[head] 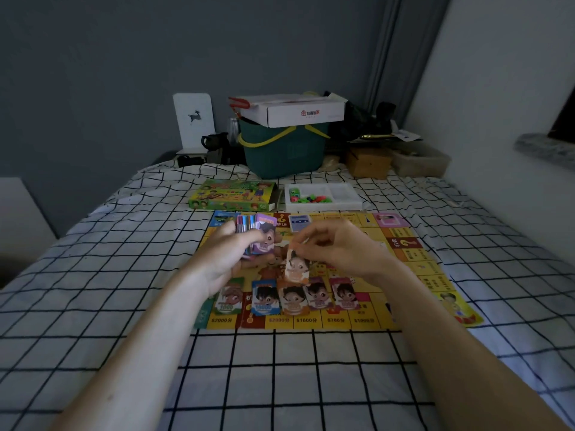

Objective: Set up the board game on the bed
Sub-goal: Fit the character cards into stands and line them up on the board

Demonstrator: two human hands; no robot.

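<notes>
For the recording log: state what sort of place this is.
Most likely a bedroom. The game board lies on a bed with a checked sheet, pushed against grey walls, with a curtain in the corner and a storage basket at the far end.

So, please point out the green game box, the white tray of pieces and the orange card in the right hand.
green game box [232,195], head view, on its lid
white tray [348,203], head view, on its rim
orange card [297,269], head view, on its face
</notes>
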